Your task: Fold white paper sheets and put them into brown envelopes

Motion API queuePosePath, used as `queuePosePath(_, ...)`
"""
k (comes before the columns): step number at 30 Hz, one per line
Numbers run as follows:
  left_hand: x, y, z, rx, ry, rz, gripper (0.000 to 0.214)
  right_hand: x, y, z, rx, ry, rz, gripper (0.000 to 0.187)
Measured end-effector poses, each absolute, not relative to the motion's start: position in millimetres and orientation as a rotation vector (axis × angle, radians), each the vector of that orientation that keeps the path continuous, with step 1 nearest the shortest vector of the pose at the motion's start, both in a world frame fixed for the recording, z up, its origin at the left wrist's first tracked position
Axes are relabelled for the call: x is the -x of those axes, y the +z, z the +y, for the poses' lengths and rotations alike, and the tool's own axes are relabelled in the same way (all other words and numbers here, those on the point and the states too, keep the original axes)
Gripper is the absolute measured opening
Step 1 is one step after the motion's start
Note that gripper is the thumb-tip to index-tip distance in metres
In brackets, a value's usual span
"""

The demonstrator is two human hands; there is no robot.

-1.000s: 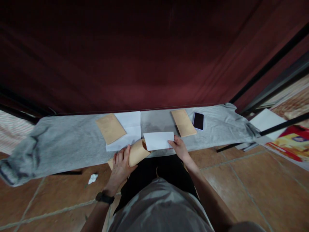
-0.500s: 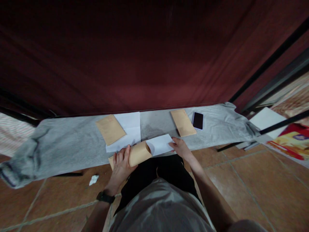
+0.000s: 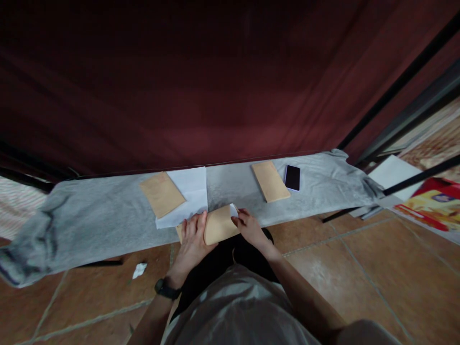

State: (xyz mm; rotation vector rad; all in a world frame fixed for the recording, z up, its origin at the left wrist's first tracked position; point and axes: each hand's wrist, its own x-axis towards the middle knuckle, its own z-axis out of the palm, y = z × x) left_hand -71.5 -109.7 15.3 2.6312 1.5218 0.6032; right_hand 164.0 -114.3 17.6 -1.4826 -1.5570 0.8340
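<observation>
A brown paper envelope point(image 3: 221, 224) lies at the front edge of the cloth-covered bench. My left hand point(image 3: 193, 242) grips its left part, fingers laid over the top. At the envelope's right end, its mouth, a small corner of folded white paper point(image 3: 233, 211) sticks out; the rest is hidden inside. My right hand point(image 3: 252, 231) pinches that end of the paper. Just behind my left hand, a second brown envelope point(image 3: 162, 194) rests partly on white paper sheets point(image 3: 192, 187). Another brown envelope point(image 3: 271, 182), perhaps a stack, lies to the right.
A phone point(image 3: 292, 178) lies on the grey cloth point(image 3: 108, 206) beside the right envelope. The dark red panel point(image 3: 215, 120) rises behind the bench. A red and yellow box point(image 3: 434, 203) is at far right, and crumpled white tissue point(image 3: 139, 270) on the tiled floor.
My right hand has moved left, sliding the white paper into the envelope until only a corner shows. My left hand has shifted slightly right with the envelope.
</observation>
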Motion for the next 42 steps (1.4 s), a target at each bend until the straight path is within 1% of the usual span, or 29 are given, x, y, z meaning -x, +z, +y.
queuePosePath(5,70.2,16.8,-108.9,-2.645,0.555,1.476,0.110,-164.8,13.7,-114.6,1.509,0.928,-1.541,0.014)
queuePosePath(10,71.7,17.2,-108.0,-2.618,0.534,1.444,0.107,-166.3,15.5,-118.5,1.505,0.897,-1.470,0.009)
queuePosePath(14,69.5,19.5,-106.9,-2.622,0.539,1.427,0.105,-166.6,18.3,-120.0,1.466,0.884,-1.407,0.014)
queuePosePath(17,66.9,21.7,-106.4,-2.633,0.529,1.411,0.103,-167.0,18.5,-119.5,1.515,0.894,-1.344,0.019)
queuePosePath(24,61.4,25.2,-106.0,-2.643,0.517,1.386,0.105,-167.6,20.5,-119.9,1.639,0.839,-1.361,0.013)
queuePosePath(30,60.3,25.2,-103.7,-2.663,0.502,1.384,0.107,-167.1,21.5,-119.5,1.633,0.800,-1.294,0.010)
queuePosePath(37,56.9,26.5,-103.8,-2.667,0.495,1.378,0.103,-165.9,16.8,-121.7,1.601,0.804,-1.191,0.002)
queuePosePath(39,56.0,26.4,-103.1,-2.679,0.498,1.369,0.103,-166.3,14.9,-121.5,1.582,0.808,-1.147,0.010)
queuePosePath(42,55.5,26.6,-100.7,-2.702,0.490,1.352,0.101,-168.3,11.1,-118.7,1.561,0.845,-1.065,0.032)
